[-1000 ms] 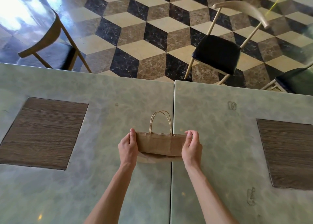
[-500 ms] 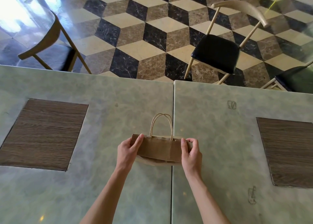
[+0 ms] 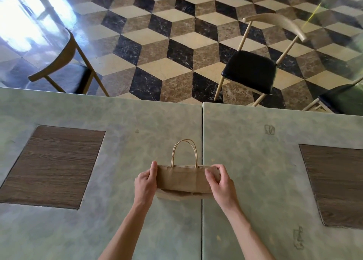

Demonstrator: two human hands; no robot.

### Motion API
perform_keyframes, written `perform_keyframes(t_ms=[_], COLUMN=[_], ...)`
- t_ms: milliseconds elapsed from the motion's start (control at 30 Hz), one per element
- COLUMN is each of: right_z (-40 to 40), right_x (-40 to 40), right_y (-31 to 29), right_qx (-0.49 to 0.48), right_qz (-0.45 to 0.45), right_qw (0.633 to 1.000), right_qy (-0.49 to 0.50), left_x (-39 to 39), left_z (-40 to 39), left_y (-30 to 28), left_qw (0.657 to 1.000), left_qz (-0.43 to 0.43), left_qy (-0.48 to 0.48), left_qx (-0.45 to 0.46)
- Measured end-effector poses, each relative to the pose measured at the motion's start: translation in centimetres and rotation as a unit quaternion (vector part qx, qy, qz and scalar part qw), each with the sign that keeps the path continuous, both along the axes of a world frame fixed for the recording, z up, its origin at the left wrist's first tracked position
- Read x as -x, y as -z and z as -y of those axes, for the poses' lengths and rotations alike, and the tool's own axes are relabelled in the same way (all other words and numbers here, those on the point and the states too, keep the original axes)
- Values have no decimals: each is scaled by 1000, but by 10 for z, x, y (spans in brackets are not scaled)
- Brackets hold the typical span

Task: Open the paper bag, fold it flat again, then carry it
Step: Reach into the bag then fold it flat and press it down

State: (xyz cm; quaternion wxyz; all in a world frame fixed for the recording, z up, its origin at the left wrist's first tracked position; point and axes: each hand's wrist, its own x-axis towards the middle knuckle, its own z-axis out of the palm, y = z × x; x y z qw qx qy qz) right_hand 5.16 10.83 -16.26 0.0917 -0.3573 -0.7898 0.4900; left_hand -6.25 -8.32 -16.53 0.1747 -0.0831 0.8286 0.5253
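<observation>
Green marble table (image 3: 255, 181) (patterned floor (image 3: 167, 49))

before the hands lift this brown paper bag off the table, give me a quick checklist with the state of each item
1. Left hand on the left edge of the small brown paper bag: ok.
2. Right hand on the bag's right edge: ok.
3. Bag folded flat: not ok, a bottom flap sticks out beneath the near edge.
4. Twisted paper handles lying free on the pale green table, unpinned: ok.
5. Grip firm enough to lift: cannot tell.
6. Table around the bag free of obstacles: ok.
</observation>
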Motion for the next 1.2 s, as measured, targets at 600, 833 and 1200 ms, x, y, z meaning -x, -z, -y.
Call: perform_keyframes(t_ms=[600, 833, 1200], right_z=[15, 26, 25], right_x=[-2, 12, 21], right_y=[-24, -25, -22], right_qx=[-341, -409, -434], right_qz=[169, 179, 155], right_qw=[851, 842, 832], right_qy=[-363, -301, -311], left_x=[-16, -3, 4], left_z=[6, -7, -10], left_y=[-8, -19, -10], left_qw=[746, 714, 705], left_qz=[-410, -434, -464], left_qy=[441, 455, 444], left_qx=[285, 310, 299])
